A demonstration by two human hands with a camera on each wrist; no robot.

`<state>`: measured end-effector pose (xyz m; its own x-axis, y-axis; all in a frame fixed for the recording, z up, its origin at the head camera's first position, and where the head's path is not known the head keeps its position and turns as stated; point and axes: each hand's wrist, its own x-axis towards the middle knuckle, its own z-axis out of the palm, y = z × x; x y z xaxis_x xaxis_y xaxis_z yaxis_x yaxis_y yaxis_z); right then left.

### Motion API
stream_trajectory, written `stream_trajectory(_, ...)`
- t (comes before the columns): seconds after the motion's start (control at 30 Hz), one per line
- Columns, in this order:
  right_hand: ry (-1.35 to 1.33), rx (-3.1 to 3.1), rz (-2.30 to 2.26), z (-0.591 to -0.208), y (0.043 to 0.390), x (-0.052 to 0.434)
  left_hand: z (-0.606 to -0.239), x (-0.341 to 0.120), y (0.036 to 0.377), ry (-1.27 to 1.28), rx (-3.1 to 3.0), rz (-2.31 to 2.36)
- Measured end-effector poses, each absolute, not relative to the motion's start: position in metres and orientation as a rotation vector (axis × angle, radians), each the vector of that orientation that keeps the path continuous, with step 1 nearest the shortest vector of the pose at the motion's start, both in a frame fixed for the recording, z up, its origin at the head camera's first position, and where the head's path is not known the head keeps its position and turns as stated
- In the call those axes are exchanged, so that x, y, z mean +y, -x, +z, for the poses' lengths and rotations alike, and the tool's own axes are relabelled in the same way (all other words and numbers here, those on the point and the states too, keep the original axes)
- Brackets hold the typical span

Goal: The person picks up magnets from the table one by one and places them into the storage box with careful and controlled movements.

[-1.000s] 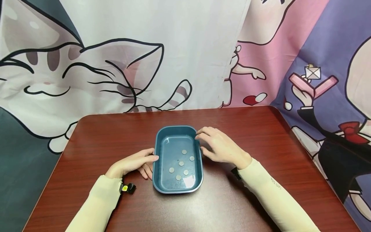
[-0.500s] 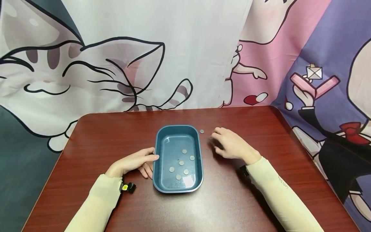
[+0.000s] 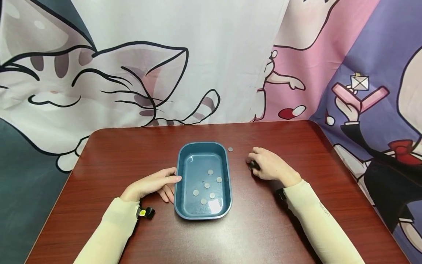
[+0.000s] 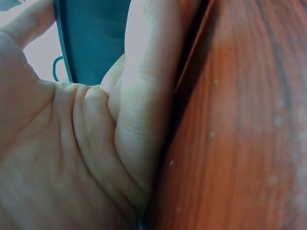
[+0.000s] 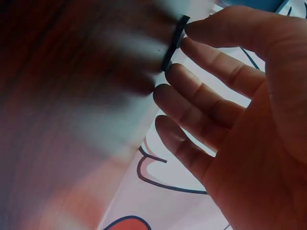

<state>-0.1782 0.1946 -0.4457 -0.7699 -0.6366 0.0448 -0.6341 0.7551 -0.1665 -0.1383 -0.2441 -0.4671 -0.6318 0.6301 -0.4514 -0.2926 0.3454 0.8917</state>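
Observation:
A blue rectangular tray (image 3: 202, 145) sits on the table with several small silver coins (image 3: 206, 185) spread over its floor. My left hand (image 3: 153, 185) holds the tray's left side, thumb over the rim and fingers outside against the wall. In the left wrist view the palm faces the tray wall (image 4: 93, 43). One more coin (image 3: 230, 149) lies on the table just off the tray's upper right corner. To the right of it, my right hand (image 3: 271, 165) pinches a small, thin black piece (image 5: 175, 43) between thumb and fingertips, low over the table.
The dark red wooden table (image 3: 138, 146) has rounded far corners. Behind it hangs a cartoon-printed cloth (image 3: 230, 66). A black wrist camera (image 3: 149, 213) sits at the left cuff, close to the tabletop.
My right hand has moved right, away from the tray's rim, uncovering the loose coin on the table. A black piece now shows in its fingers. The left hand and tray stay put.

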Motion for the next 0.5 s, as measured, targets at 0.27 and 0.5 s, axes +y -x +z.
stream_trajectory(0.27,0.999,2.903,-0.294,-0.4412,0.1759,0.1987,-0.4664,-0.2437,0.1387,-0.301,1.788,1.406)
stream_trajectory(0.5,0.945,2.877,-0.299,-0.443,0.1751,0.1983,-0.4677,-0.244,0.1387,-0.296,1.791,1.403)
